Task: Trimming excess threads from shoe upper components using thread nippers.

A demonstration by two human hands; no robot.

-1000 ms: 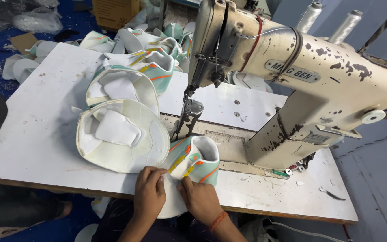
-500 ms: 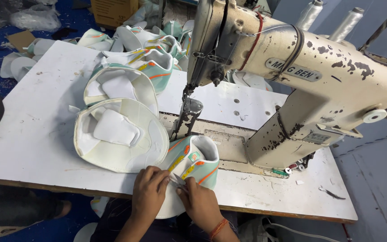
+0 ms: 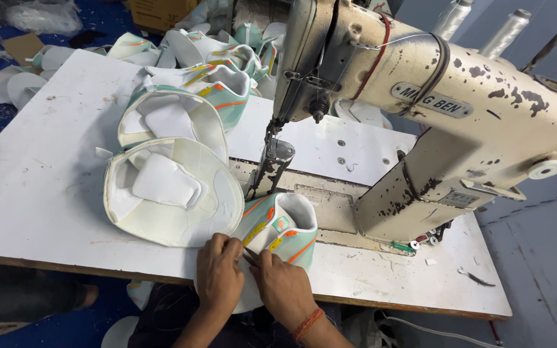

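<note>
Right now both hands pinch the mint-and-white shoe upper with orange and yellow trim (image 3: 278,233) at the near edge of the white surface (image 3: 46,193), just below the needle post (image 3: 271,164) of the cream sewing machine (image 3: 433,122). Left hand (image 3: 219,270) and right hand (image 3: 283,283) have fingertips pressed together on the seam edge. Best kept flat and aligned under the foot, fingers clear of the needle. White stitched uppers (image 3: 169,187) lie just left.

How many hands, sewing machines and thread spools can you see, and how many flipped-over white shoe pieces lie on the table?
Hands: 2, left hand and right hand
Sewing machine: 1
Thread spools: 2, and
Flipped-over white shoe pieces: 2, and
Total: 7
</note>
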